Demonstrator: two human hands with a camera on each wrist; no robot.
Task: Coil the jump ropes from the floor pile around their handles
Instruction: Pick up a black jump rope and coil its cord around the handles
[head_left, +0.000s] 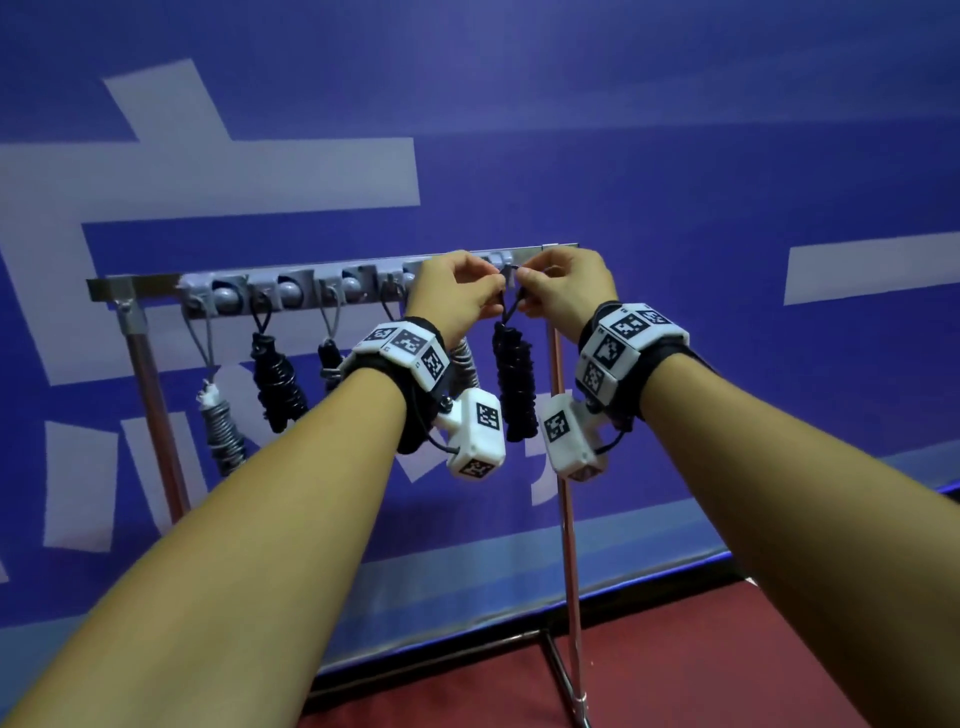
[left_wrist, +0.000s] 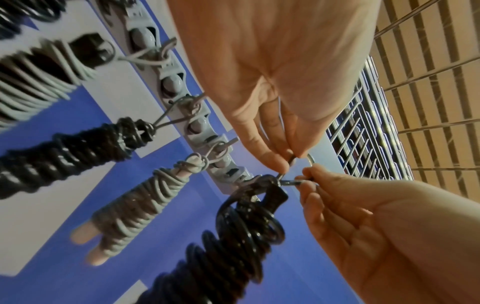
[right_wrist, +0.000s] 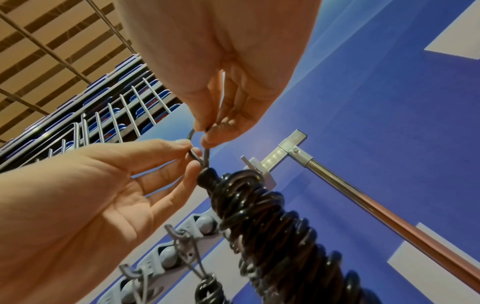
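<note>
A black jump rope (head_left: 514, 384), coiled tight around its handles, hangs between my raised hands at the right end of the hook rail (head_left: 311, 283). A thin loop of its cord (left_wrist: 310, 159) sticks out of the top. My left hand (head_left: 491, 291) pinches one side of this loop and my right hand (head_left: 524, 288) pinches the other. From the left wrist, the left hand's fingertips (left_wrist: 283, 162) and the right hand's fingertips (left_wrist: 307, 172) meet at the loop above the black coil (left_wrist: 233, 236). From the right wrist, the loop (right_wrist: 191, 134) rises from the coil (right_wrist: 272, 226) beside a white end hook (right_wrist: 262, 170).
Several coiled ropes hang from hooks to the left: a grey one (head_left: 221, 431), a black one (head_left: 275, 384) and more behind my left wrist. The rail sits on a metal stand with posts (head_left: 569, 519) before a blue banner wall (head_left: 675, 182). Red floor (head_left: 701, 675) lies below.
</note>
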